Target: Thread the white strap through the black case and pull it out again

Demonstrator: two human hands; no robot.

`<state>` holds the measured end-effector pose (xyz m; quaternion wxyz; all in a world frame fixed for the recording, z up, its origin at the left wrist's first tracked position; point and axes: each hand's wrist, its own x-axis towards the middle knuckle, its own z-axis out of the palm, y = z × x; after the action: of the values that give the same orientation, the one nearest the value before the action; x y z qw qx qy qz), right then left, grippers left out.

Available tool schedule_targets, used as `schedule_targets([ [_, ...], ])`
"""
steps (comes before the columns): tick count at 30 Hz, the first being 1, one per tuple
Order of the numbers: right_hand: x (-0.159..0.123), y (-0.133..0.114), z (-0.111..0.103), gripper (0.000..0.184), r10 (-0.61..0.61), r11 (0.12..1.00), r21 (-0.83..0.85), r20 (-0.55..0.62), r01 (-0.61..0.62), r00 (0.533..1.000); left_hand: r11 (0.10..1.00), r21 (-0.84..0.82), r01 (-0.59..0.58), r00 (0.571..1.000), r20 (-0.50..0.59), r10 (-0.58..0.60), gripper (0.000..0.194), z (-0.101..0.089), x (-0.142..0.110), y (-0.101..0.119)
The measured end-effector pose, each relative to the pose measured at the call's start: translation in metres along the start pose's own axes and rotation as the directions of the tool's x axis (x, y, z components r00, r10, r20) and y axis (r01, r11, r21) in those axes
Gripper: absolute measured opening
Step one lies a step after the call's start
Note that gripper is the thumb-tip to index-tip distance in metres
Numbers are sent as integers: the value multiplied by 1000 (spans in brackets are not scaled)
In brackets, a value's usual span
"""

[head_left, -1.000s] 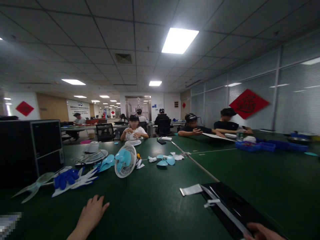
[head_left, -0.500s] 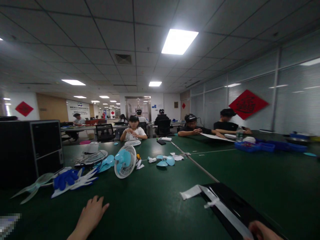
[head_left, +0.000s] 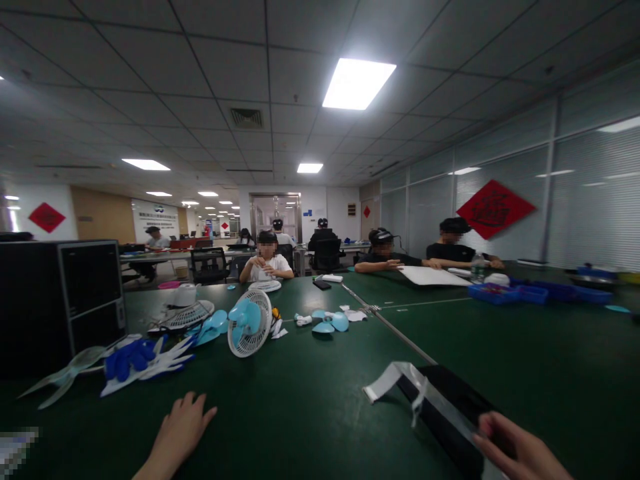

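My left hand lies flat on the green table, palm down with fingers spread, and holds nothing. At lower right, my right hand has its thumb and fingers pinched on a whitish translucent strip. That strip runs along a flat black object, whose exact kind I cannot make out. The strip's far end bends down toward the table past the black object's left edge. Blue-and-white work gloves lie beyond my left hand, and a small fan head with pale blue blades stands on edge farther off.
A black computer case stands at left beside a loose translucent fan blade. Pale blue blades lie mid-table. Blue trays sit far right. Across the table, people are seated; one holds a white sheet.
My right hand has moved up and slightly left, lifting the strip, which now bows above the black object. My left hand has stayed put. The co-worker's white sheet has tilted, showing more surface.
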<state>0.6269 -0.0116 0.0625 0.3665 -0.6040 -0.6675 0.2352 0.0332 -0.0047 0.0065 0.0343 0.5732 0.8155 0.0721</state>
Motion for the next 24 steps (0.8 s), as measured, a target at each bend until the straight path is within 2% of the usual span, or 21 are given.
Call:
schedule_targets([
  [3, 11, -36, -1, 34, -39, 999, 11, -33, 39, 999, 1000, 11, -11, 1000, 1, 11, 62, 1, 1, -1],
  [6, 34, -63, 3, 28, -114, 993, -11, -134, 114, 984, 1000, 7, -22, 1000, 2, 22, 62, 0, 0, 0],
  [10, 81, -81, 22, 17, -262, 963, -146, -303, 227, 916, 1000, 0, 0, 1000, -11, 0, 60, -3, -4, 4],
  [12, 105, -84, 37, 11, -339, 930, -257, -313, 265, 887, 1000, 11, 10, 1000, -16, -10, 59, -6, -6, 7],
  [14, 125, -84, 56, 8, -390, 879, -388, -247, 279, 887, 1000, 12, 19, 1000, -12, -19, 58, -9, -9, 10],
  [17, 144, -82, 86, 17, -368, 792, -546, -72, 272, 927, 1000, 12, 21, 1000, -3, -21, 58, -13, -12, 13],
  [21, 152, -80, 120, 26, -291, 767, -583, 57, 268, 955, 1000, 22, 16, 1000, 19, -17, 58, -15, -13, 13],
  [24, 149, -80, 133, 26, -274, 768, -575, 103, 282, 956, 1000, 28, 9, 1000, 25, -10, 57, -13, -10, 11],
])
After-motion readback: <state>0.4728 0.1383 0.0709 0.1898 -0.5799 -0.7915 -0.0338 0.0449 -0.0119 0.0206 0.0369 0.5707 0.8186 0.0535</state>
